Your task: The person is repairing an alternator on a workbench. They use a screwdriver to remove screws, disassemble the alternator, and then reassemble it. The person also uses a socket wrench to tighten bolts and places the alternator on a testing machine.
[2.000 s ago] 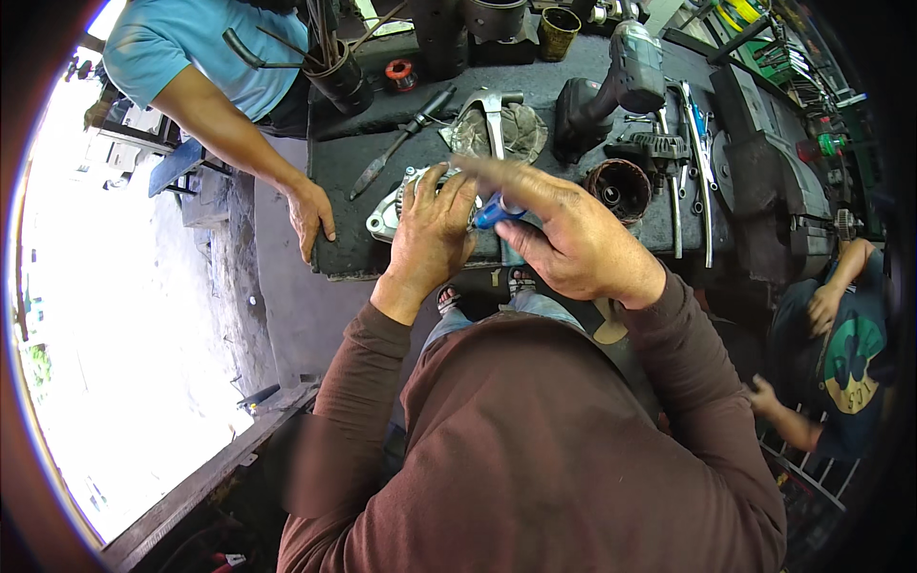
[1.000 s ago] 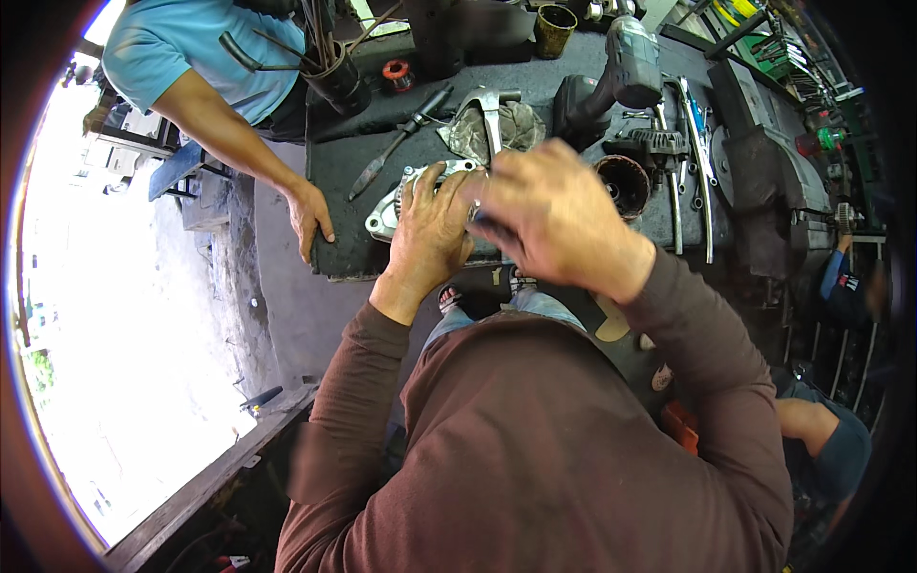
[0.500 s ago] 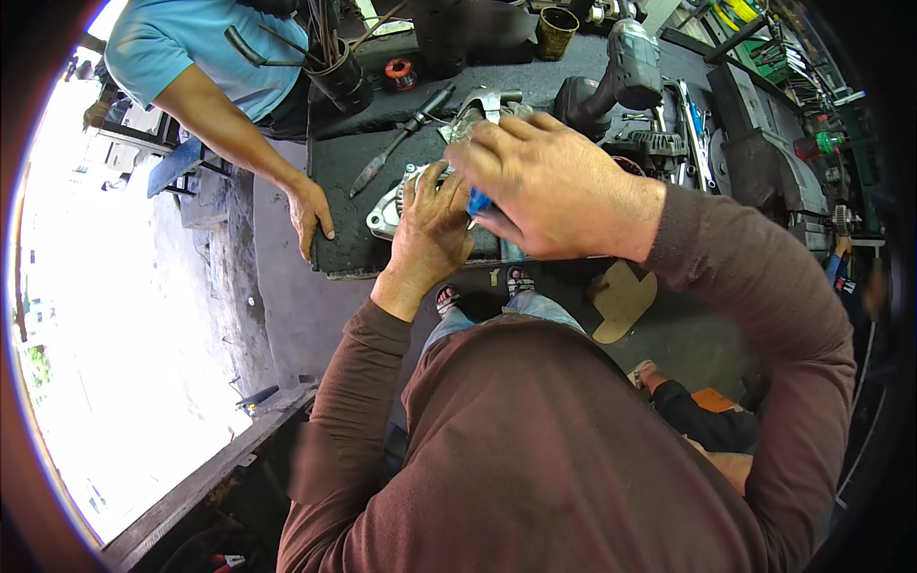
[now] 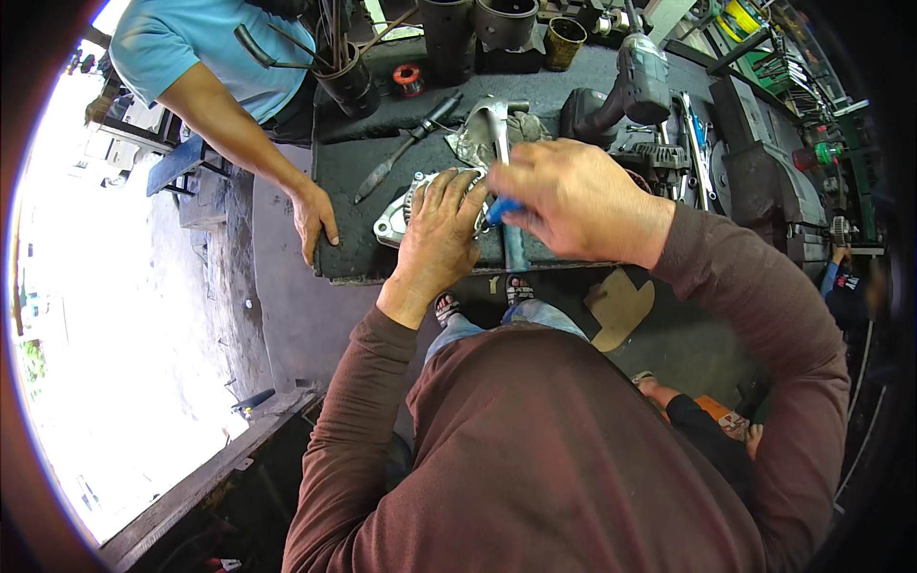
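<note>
A silver, finned metal housing (image 4: 390, 229), which looks like an alternator's, lies near the front edge of the dark workbench. Over its top rests my left hand (image 4: 439, 224), fingers bent and gripping it. My right hand (image 4: 583, 202), slightly blurred, is closed round a blue-handled tool (image 4: 501, 210) at the housing's right side. The tool's tip and its exact kind are hidden. A hammer (image 4: 500, 134) with a metal head lies on the bench, its middle covered by my right hand and its teal grip showing below. Crumpled material (image 4: 468, 148) lies beside the hammer head.
A co-worker's hand (image 4: 313, 218) leans on the bench's left corner. Around the bench are a soldering iron (image 4: 411, 143), a red wire spool (image 4: 408, 80), a can of rods (image 4: 351, 88), a cordless impact wrench (image 4: 640, 81) and wrenches (image 4: 702, 153). Cardboard (image 4: 621, 307) lies on the floor.
My right hand has shifted slightly right and turned, with the blue handle now further right. My left hand stays on the housing. The view has tilted a little, showing more of the bench's back.
</note>
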`<state>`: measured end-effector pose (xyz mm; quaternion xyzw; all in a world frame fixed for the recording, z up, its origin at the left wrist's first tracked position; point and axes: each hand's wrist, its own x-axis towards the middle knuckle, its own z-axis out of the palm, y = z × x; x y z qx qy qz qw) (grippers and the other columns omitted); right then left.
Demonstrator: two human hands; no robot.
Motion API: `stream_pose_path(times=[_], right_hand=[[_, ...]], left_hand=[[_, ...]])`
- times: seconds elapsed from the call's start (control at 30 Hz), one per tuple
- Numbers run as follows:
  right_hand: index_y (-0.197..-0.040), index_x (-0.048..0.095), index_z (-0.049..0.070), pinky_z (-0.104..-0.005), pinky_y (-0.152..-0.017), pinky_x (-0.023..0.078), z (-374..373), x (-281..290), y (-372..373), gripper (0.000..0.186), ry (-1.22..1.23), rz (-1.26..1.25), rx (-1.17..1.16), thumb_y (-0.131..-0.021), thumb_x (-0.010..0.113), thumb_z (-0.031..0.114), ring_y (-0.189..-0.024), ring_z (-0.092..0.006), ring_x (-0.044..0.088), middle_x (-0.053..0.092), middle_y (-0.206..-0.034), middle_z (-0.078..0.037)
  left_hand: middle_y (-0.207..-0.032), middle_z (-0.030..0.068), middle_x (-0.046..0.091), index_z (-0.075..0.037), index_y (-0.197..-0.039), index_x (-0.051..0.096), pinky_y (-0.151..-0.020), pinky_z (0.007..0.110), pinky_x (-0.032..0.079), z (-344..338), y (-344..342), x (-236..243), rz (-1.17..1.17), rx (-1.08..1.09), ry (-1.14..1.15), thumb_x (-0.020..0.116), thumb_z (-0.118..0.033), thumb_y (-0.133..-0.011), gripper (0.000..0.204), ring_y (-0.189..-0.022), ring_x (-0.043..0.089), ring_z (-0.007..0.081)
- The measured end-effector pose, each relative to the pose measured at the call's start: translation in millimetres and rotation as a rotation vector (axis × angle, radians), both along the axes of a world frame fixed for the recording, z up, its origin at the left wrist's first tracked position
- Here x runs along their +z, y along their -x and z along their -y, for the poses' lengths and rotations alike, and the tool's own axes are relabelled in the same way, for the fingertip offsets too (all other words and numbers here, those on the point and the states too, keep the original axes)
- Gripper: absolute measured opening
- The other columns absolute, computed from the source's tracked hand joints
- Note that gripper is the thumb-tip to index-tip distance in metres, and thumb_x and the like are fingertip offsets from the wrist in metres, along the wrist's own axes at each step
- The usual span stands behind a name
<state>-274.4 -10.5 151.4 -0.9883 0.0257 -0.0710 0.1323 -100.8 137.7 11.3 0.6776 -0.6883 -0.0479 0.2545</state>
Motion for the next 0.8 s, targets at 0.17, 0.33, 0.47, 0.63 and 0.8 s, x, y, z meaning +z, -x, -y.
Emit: stream_pose_path(times=[0.17, 0.33, 0.47, 0.63, 0.8], right_hand=[[-0.122, 0.066, 0.008, -0.0509, -0.084, 0.06, 15, 16, 1, 0.036, -0.047, 0.105, -0.175, -0.093, 0.08, 0.025, -0.103, -0.0388, 0.074, 0.074, -0.103, -0.014], [-0.124, 0.066, 0.005, -0.0543, -0.084, 0.058, 36, 40, -15, 0.035, -0.037, 0.033, -0.223, -0.096, 0.078, 0.024, -0.103, -0.0433, 0.073, 0.076, -0.103, -0.021], [-0.125, 0.067, 0.005, -0.0543, -0.083, 0.058, 54, 7, -30, 0.035, -0.024, 0.057, -0.269, -0.098, 0.076, 0.025, -0.1, -0.0436, 0.075, 0.077, -0.098, -0.021], [-0.127, 0.067, 0.005, -0.054, -0.084, 0.059, 59, 3, -42, 0.035, -0.061, -0.018, -0.33, -0.099, 0.076, 0.025, -0.099, -0.0437, 0.076, 0.078, -0.099, -0.021], [-0.13, 0.067, 0.005, -0.0541, -0.086, 0.059, 63, -17, -44, 0.037, -0.061, -0.048, -0.334, -0.1, 0.075, 0.025, -0.101, -0.0435, 0.076, 0.078, -0.102, -0.021]], left_hand=[[-0.15, 0.0227, 0.061, -0.008, -0.159, 0.049, -0.122, 0.05, 0.043, 0, -18, 25, -0.401, -0.005, -0.033, 0.077, -0.007, -0.082, 0.082, -0.146, 0.052, 0.0436], [-0.123, 0.0232, 0.076, 0.001, -0.132, 0.072, -0.103, 0.043, 0.055, 53, -50, 30, -0.475, -0.033, -0.046, 0.069, -0.011, -0.098, 0.036, -0.117, 0.074, 0.037], [-0.112, 0.0123, 0.079, 0.001, -0.126, 0.075, -0.095, 0.036, 0.055, 79, -52, 12, -0.733, -0.083, -0.328, 0.069, -0.014, -0.104, 0.028, -0.102, 0.071, 0.0183], [-0.102, 0.0036, 0.078, -0.001, -0.127, 0.076, -0.091, 0.034, 0.054, 83, -52, 11, -0.709, -0.002, -0.472, 0.069, -0.014, -0.106, 0.026, -0.095, 0.067, 0.0112], [-0.108, 0.0132, 0.079, -0.001, -0.128, 0.075, -0.094, 0.039, 0.055, 85, -40, 29, -0.429, 0.024, -0.519, 0.071, -0.021, -0.105, 0.03, -0.1, 0.071, 0.0221]])
